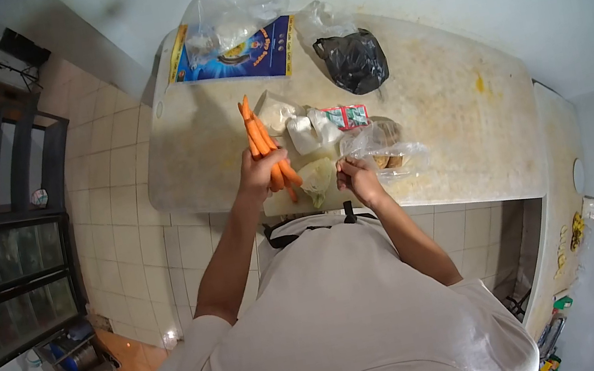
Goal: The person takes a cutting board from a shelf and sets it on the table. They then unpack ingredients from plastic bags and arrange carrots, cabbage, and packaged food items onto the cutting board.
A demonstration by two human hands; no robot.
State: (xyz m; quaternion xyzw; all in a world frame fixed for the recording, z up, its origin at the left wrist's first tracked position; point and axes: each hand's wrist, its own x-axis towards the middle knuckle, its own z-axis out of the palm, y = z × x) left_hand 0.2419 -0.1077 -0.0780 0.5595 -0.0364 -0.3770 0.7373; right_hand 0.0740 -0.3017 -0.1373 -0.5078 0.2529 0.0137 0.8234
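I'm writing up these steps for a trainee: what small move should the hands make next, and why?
I'd probably lower the carrots onto the tabletop left of the bunch. The left hand is wrapped around several at once, and the table surface extends beside it; laying them down would likely free that hand.

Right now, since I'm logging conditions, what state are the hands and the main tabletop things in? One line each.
Left hand: closed around the carrots
Carrots: bunched, held upright at a slight tilt
Right hand: curled in; any grip unclear
Black plastic bag: crumpled
Blue packet: flat, partly covered
Clear plastic bag: crumpled, atop the blue packet
Pale green vegetable: wrapped or bare, unclear
Table: stained yellow in places
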